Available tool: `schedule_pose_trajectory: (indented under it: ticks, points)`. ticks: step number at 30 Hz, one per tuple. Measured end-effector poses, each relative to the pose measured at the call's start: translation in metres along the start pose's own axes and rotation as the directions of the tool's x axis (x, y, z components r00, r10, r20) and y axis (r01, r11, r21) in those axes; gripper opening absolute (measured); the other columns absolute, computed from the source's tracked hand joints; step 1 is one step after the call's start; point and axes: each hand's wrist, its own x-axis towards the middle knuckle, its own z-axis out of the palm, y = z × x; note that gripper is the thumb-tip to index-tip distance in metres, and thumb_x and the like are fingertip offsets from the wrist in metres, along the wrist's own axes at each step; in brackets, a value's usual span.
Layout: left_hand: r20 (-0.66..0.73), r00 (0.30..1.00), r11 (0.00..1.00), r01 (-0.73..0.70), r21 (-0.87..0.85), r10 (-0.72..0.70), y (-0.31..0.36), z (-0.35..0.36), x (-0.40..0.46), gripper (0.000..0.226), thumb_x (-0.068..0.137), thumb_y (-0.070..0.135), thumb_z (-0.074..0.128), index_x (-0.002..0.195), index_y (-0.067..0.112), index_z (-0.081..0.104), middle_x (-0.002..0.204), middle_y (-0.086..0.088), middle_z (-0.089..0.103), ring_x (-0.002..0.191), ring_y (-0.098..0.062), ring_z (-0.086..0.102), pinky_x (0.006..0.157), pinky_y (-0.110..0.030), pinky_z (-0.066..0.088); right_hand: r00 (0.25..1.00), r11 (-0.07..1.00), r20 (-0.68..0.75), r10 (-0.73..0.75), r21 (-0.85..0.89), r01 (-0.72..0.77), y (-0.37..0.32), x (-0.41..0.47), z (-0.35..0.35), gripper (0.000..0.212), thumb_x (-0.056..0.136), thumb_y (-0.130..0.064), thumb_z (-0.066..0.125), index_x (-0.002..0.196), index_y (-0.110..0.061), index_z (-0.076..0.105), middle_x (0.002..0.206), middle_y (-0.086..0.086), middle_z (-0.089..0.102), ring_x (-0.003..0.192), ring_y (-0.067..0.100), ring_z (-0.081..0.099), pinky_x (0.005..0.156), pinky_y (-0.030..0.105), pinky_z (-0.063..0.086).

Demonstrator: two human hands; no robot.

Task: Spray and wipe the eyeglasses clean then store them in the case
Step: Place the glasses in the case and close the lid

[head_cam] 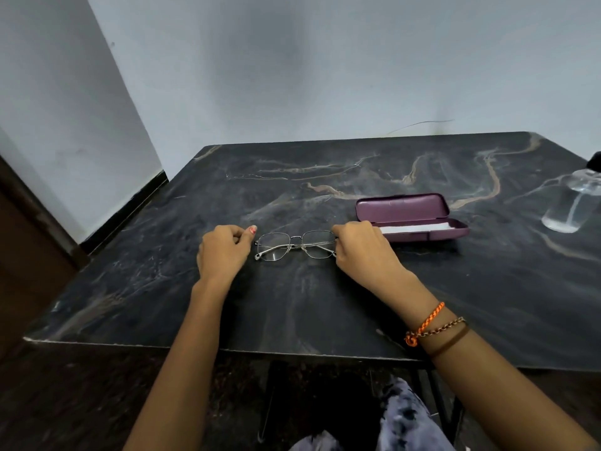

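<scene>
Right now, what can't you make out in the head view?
- Spray bottle: its top is cut off by the right edge.
- Right hand: its fingertips hide the end of the eyeglasses; grip unclear.
- Case: contents beyond a white strip hidden by its wall.

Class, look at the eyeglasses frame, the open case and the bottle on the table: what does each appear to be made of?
Eyeglasses: thin metal wire frame, silvery with a slight shine, clear lenses. Case: hard shell with a smooth, faintly glossy purple surface, perhaps plastic or coated metal; the shell itself does not tell which. Bottle: clear plastic or glass, see-through with an inner tube visible; which one cannot be told.
</scene>
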Motion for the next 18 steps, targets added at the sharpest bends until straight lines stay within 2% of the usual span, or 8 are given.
schedule_pose_trajectory:
  ticks: [5, 11, 16, 18]
  points:
    - [0.016, 0.999, 0.999, -0.045, 0.007, 0.044, -0.0032, 0.0019, -0.0001, 0.032, 0.089, 0.038, 0.055, 0.076, 0.013, 0.07, 0.055, 0.002, 0.054, 0.07, -0.025, 0.057, 0.062, -0.029, 0.036, 1.0, 1.0, -0.014, -0.006, 0.023, 0.007, 0.0035, 0.0009, 0.0023, 0.012, 0.081, 0.002, 0.039, 0.074, -0.004, 0.047, 0.085, 0.022, 0.06, 0.083, 0.041, 0.053, 0.061, 0.033, 0.029]
    - [-0.004, 0.994, 0.994, -0.105, 0.005, 0.105, -0.0046, 0.0033, -0.0016, 0.028, 0.089, 0.031, 0.057, 0.063, 0.02, 0.061, 0.051, 0.006, 0.051, 0.061, -0.02, 0.051, 0.06, -0.027, 0.035, 0.999, 0.998, -0.047, -0.018, 0.058, 0.021, 0.005, 0.0011, 0.0065, 0.013, 0.082, 0.003, 0.04, 0.077, -0.003, 0.052, 0.084, 0.02, 0.063, 0.081, 0.04, 0.054, 0.06, 0.032, 0.029]
    - [-0.011, 0.995, 0.995, -0.098, 0.002, 0.098, -0.0049, 0.0044, -0.0036, 0.027, 0.089, 0.031, 0.057, 0.064, 0.02, 0.061, 0.051, 0.008, 0.052, 0.06, -0.017, 0.051, 0.059, -0.026, 0.033, 0.998, 0.996, -0.065, -0.022, 0.085, 0.028, 0.004, -0.0008, 0.005, 0.015, 0.083, 0.003, 0.041, 0.074, -0.007, 0.046, 0.085, 0.02, 0.064, 0.081, 0.04, 0.054, 0.061, 0.032, 0.031]
    - [0.005, 0.998, 0.994, -0.069, -0.082, 0.07, -0.0064, 0.0051, -0.0031, 0.026, 0.089, 0.029, 0.058, 0.066, 0.017, 0.064, 0.053, 0.006, 0.054, 0.058, -0.016, 0.049, 0.06, -0.026, 0.034, 0.997, 0.994, -0.071, -0.035, 0.101, 0.042, 0.0025, -0.0026, 0.0035, 0.017, 0.084, 0.002, 0.041, 0.072, -0.01, 0.042, 0.085, 0.02, 0.064, 0.08, 0.039, 0.054, 0.061, 0.033, 0.032]
